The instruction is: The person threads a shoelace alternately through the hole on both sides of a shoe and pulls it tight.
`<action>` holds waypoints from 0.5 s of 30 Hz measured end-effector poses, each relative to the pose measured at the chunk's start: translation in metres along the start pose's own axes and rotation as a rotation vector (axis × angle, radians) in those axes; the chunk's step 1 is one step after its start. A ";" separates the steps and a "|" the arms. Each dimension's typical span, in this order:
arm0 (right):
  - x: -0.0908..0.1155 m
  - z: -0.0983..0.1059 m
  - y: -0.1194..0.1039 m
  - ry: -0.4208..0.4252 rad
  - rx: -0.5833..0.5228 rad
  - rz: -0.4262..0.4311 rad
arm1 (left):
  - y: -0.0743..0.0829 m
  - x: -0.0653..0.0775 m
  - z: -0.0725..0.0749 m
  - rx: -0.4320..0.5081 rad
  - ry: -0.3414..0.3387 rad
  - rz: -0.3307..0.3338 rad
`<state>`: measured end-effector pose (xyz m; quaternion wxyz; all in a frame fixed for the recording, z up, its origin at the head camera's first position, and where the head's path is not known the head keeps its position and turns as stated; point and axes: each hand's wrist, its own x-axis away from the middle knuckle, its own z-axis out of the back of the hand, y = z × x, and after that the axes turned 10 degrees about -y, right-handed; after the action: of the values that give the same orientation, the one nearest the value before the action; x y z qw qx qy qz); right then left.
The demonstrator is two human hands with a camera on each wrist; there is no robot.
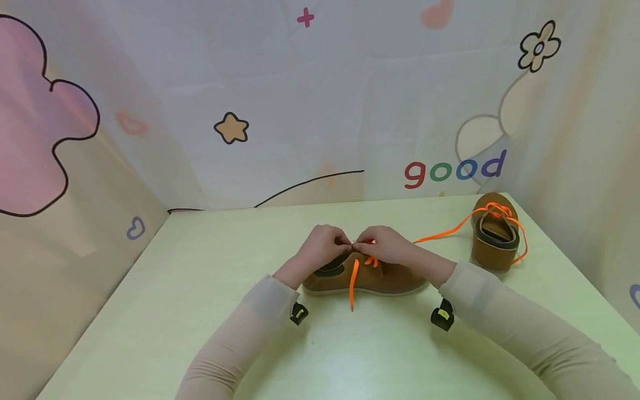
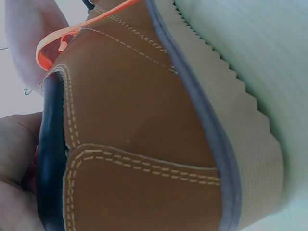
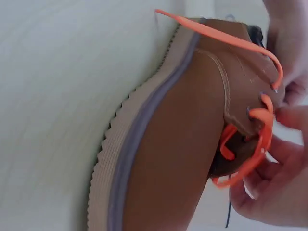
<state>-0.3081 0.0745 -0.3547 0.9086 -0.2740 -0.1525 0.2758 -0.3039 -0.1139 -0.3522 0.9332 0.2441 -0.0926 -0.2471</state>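
Note:
A brown leather shoe point(image 1: 400, 280) with a dark collar lining stands on the table, its toe to the right. Both hands meet over the top of its lace opening. My left hand point(image 1: 322, 244) comes in across the collar and pinches with thumb and forefinger at the far eyelets. From the toe side, my right hand point(image 1: 387, 244) pinches at the same spot, close to the orange shoelace point(image 3: 262, 137). The fingers hide the lace tip between them. One loose lace end point(image 1: 353, 283) hangs down the shoe's near side.
A second brown shoe point(image 1: 495, 255) stands at the table's right back, heel toward me, with orange laces point(image 1: 450, 230) trailing left and right. The pale green table point(image 1: 200, 289) ends at a printed curtain point(image 1: 280, 83) behind. Each wrist wears a small black camera point(image 1: 299, 314).

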 end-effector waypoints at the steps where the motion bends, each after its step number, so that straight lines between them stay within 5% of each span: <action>1: 0.000 0.002 0.001 -0.023 -0.094 -0.017 | 0.000 0.000 0.000 -0.001 0.002 0.005; 9: -0.004 0.021 -0.002 0.025 -0.330 -0.158 | -0.002 0.002 -0.003 -0.014 0.010 -0.039; 15: -0.006 0.078 -0.024 0.202 -0.494 -0.191 | -0.001 0.005 -0.007 -0.034 0.013 -0.055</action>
<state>-0.3361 0.0864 -0.2787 0.8468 -0.4976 -0.1486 0.1148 -0.2976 -0.1145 -0.3582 0.9305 0.2325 -0.0755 -0.2726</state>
